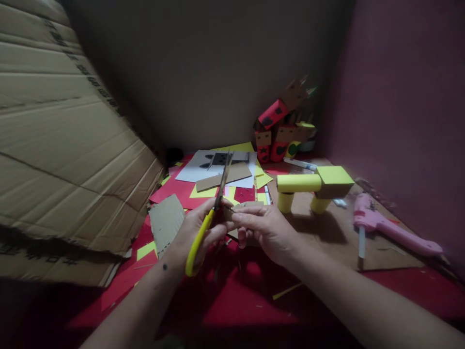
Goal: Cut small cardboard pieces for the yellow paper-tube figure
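Yellow-handled scissors (pixel 200 245) are held in my left hand (pixel 209 230), blades pointing up and away from me. My right hand (pixel 271 230) is closed, thumb and fingers pinched together close to the left fingertips. A small dark bit shows at that pinch, too small to name. Just behind the fingers lies a piece of brown cardboard (pixel 250 205), partly hidden by the hands. Left of my left hand rests a grey-brown cardboard piece (pixel 166 220).
A yellow paper-covered figure (pixel 300 183) stands on a cardboard sheet (pixel 337 252), with a pink glue gun (pixel 395 230) to its right. Red figures (pixel 272 115) stand at the back. White paper (pixel 189 167) and a cardboard strip (pixel 240 175) lie ahead. Large cardboard (pixel 65 145) leans left.
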Demonstrator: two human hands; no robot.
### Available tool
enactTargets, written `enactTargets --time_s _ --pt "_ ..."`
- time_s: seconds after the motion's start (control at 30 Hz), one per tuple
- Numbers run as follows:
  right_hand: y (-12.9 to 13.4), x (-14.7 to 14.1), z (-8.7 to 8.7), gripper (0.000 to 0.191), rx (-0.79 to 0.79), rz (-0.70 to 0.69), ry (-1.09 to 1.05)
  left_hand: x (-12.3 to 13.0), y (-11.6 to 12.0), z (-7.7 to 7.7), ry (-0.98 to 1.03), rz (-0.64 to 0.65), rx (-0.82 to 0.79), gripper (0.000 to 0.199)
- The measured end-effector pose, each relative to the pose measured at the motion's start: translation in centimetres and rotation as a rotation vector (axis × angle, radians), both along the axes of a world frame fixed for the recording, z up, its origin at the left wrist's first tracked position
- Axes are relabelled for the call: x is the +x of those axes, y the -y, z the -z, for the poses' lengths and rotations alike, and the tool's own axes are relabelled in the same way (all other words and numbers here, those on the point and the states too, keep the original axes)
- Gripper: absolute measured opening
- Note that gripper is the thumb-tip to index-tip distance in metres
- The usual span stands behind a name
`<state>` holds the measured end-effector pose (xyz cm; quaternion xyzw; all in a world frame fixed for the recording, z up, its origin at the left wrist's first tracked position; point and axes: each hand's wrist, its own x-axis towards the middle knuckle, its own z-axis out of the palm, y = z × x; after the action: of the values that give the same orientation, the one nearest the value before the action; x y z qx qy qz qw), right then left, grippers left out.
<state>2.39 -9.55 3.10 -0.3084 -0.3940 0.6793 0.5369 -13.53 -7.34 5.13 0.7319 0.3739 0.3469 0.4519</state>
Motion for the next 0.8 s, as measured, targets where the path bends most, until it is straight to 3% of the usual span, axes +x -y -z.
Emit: enactTargets --time_s 0.17,0.37,0.5,0.67,0.8 --pt "-0.2 -0.2 0.5 0.008 -0.006 0.102 0.116 0.9 0.3 -0.4 0.026 -0.049 -0.087 0.029" --pt "-0.9 0.1 0.5 0.012 -0.156 0.098 -0.092 0.2 -0.6 0.9 0.191 -0.065 -0.173 0.037" --pt "-1.2 0.3 0.5 0.007 -0.274 0.074 -0.186 -0.1 -0.6 1.6 0.291 -0.113 -0.078 0.049" --pt "-1.2 0.3 0.5 0.008 -0.304 0.037 -0.203 0.3 0.1 2.3 0.079 -0.123 0.15 0.046" --pt "-1.2 0.3 0.4 0.007 -0.307 0.026 -0.202 0.3 0.1 2.6 -0.007 -0.096 0.223 0.043"
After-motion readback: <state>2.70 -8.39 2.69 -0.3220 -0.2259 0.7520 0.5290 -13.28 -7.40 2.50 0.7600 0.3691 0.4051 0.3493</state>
